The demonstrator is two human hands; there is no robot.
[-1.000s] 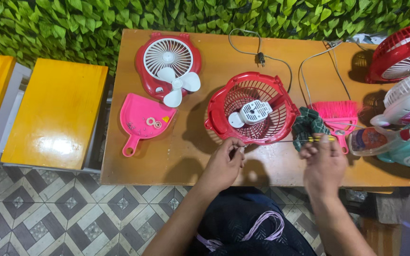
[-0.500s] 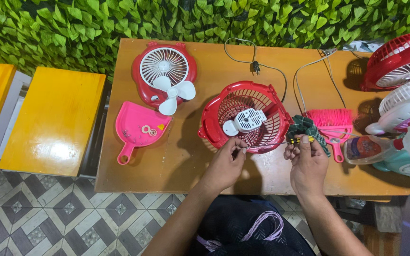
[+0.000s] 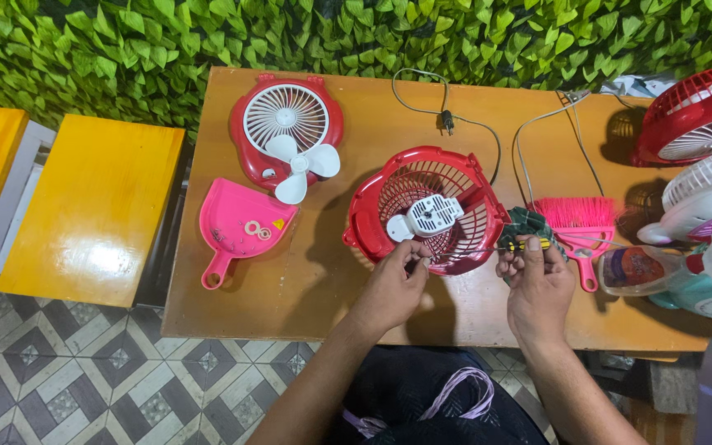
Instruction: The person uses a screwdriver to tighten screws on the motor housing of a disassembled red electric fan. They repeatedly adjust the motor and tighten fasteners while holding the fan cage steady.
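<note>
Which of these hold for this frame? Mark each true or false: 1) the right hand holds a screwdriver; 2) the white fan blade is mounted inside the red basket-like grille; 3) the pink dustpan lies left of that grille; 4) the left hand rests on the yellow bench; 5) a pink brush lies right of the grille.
1) True: the right hand grips a screwdriver with a yellow and black handle.
2) False: the white fan blade lies on the red fan front at the table's far left; the red grille holds a white motor.
3) True: the pink dustpan lies to its left.
4) False: the left hand is at the grille's near rim, not on the yellow bench.
5) True: the pink brush lies there.
</note>
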